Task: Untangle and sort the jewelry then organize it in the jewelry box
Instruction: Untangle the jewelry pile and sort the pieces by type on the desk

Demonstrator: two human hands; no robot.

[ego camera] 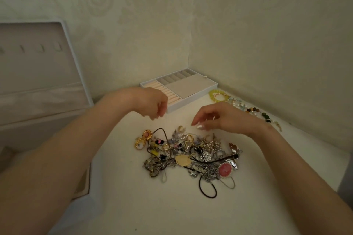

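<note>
A tangled pile of jewelry (188, 155) lies on the white table: gold rings, brooches, a pink round pendant, a gold oval disc, dark cords and silver chains. My left hand (152, 104) hovers above the pile's far left, fingers hanging loosely curled with nothing seen in them. My right hand (221, 118) hovers over the pile's far right, fingertips drawn together. A thin pale sliver shows between its fingers, too small to identify. A white jewelry tray (172, 109) with ring rolls and beige compartments sits behind the hands in the corner.
The open jewelry box (38, 66) stands at the left with its lid upright. A yellow bead bracelet (214, 95) and a beaded necklace (255, 110) lie along the right wall. Walls close in behind and on the right.
</note>
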